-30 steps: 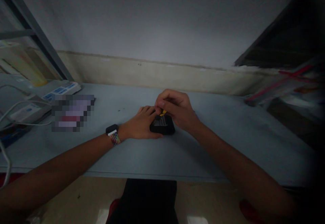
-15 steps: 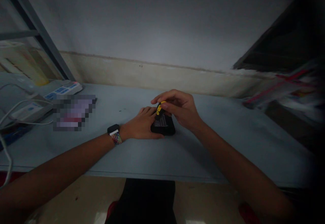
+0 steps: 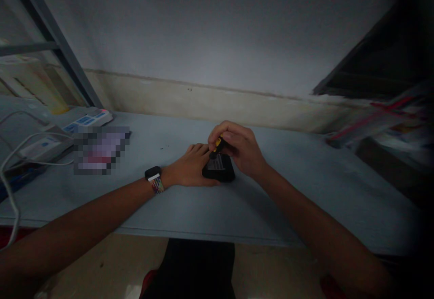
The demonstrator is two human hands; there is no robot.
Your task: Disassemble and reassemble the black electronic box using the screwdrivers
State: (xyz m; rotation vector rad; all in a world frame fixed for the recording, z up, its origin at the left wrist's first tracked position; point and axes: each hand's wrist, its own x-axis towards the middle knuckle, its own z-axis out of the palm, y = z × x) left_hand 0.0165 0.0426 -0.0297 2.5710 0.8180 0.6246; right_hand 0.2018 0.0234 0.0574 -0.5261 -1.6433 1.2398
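My left hand [image 3: 191,168] lies on the table and braces a small black box-shaped device [image 3: 228,172], thumb along its near side and fingers at its far left. A grey printed label covers part of the device's top; its exact kind I cannot make out. Over its far left part, my right hand [image 3: 242,147] is closed around a short black-and-yellow screwdriver [image 3: 219,143], tilted with its lower end down at the device. The tip is hidden.
On the left of the pale blue table [image 3: 183,213] are a pixelated phone-like object [image 3: 101,150], a power strip [image 3: 90,120] and white cables [image 3: 11,199]. A plastic bag with red edging [image 3: 373,118] lies at the right. The wall [image 3: 203,93] borders the back.
My right fingers have curled further round the screwdriver, whose handle has turned and shifted slightly right. My left hand still holds the device in place.
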